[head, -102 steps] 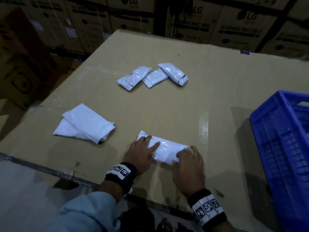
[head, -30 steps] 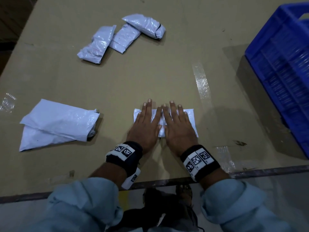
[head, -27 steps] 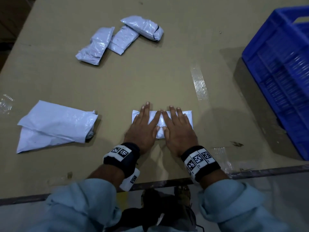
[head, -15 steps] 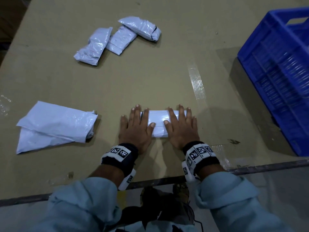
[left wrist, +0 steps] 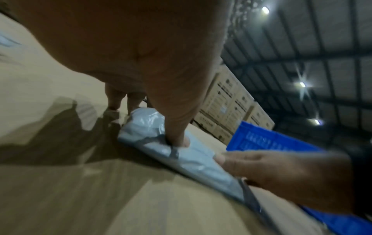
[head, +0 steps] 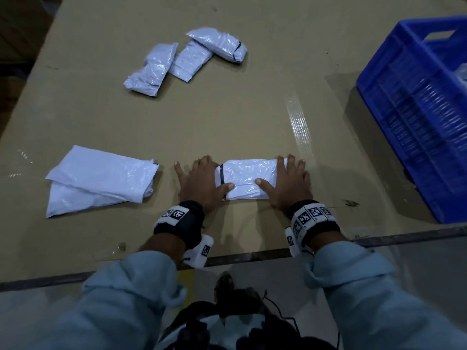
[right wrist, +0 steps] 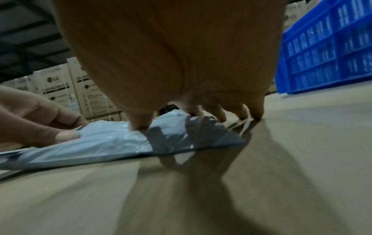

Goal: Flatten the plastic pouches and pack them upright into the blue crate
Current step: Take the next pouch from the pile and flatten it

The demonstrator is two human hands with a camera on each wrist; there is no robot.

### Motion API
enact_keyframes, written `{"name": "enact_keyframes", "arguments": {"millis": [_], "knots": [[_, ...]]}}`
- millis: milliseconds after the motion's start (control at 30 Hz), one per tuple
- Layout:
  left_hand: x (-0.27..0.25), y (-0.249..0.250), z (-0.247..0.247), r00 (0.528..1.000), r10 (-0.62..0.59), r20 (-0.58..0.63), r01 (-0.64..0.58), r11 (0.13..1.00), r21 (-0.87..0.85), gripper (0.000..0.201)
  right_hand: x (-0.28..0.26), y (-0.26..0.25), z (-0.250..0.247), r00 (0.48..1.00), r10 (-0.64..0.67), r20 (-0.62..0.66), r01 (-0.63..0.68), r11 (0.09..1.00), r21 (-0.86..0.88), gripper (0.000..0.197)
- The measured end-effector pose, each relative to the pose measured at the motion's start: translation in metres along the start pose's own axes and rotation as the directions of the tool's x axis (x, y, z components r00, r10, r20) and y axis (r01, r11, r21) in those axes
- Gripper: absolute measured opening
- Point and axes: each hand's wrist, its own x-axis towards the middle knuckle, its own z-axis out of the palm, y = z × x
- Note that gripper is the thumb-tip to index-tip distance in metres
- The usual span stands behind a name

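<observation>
Both hands, left hand (head: pixel 199 183) and right hand (head: pixel 290 183), press flat-fingered on a pouch (head: pixel 246 179); blue crate (head: pixel 414 97) nearby.

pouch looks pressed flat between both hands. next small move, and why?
Probably close both hands on the pouch's short ends and tip it up on edge. It already lies flat on the cardboard, the left hand and right hand sit spread at its two ends with thumbs on top, and the blue crate stands to the right.
</observation>
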Motion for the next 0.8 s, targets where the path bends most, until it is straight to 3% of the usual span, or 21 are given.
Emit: {"name": "enact_keyframes", "arguments": {"millis": [100, 233, 300, 400, 567, 700, 800], "knots": [[-0.001, 0.004, -0.019, 1.000, -0.002, 0.027, 0.011, 0.948, -0.317, 0.055, -0.004, 0.004, -0.018, 0.990, -0.104, -0.091, 0.109, 0.993, 0.055, 0.109], [0.002, 0.016, -0.054, 0.997, 0.078, 0.010, -0.062, 0.858, -0.511, 0.049, -0.017, 0.017, -0.059, 0.913, -0.195, -0.358, 0.246, 0.964, 0.101, 0.075], [0.002, 0.027, -0.073, 0.994, 0.109, -0.021, -0.103, 0.839, -0.533, 0.048, -0.026, 0.022, -0.078, 0.868, -0.232, -0.438, 0.297, 0.951, 0.084, 0.072], [0.002, 0.057, -0.103, 0.986, 0.166, -0.032, -0.155, 0.812, -0.562, 0.048, -0.043, 0.027, -0.107, 0.848, -0.255, -0.465, 0.296, 0.955, 0.016, 0.065], [0.002, 0.139, -0.148, 0.959, 0.265, -0.102, -0.274, 0.766, -0.582, 0.056, -0.067, 0.045, -0.173, 0.818, -0.217, -0.532, 0.292, 0.955, 0.059, 0.031], [-0.005, 0.221, -0.165, 0.902, 0.353, -0.247, -0.431, 0.724, -0.539, 0.065, -0.082, 0.094, -0.223, 0.847, -0.158, -0.508, 0.267, 0.952, 0.149, 0.028], [-0.016, 0.285, -0.164, 0.853, 0.413, -0.318, -0.521, 0.700, -0.489, 0.067, -0.098, 0.146, -0.256, 0.813, -0.157, -0.561, 0.302, 0.937, 0.175, 0.027]]}}
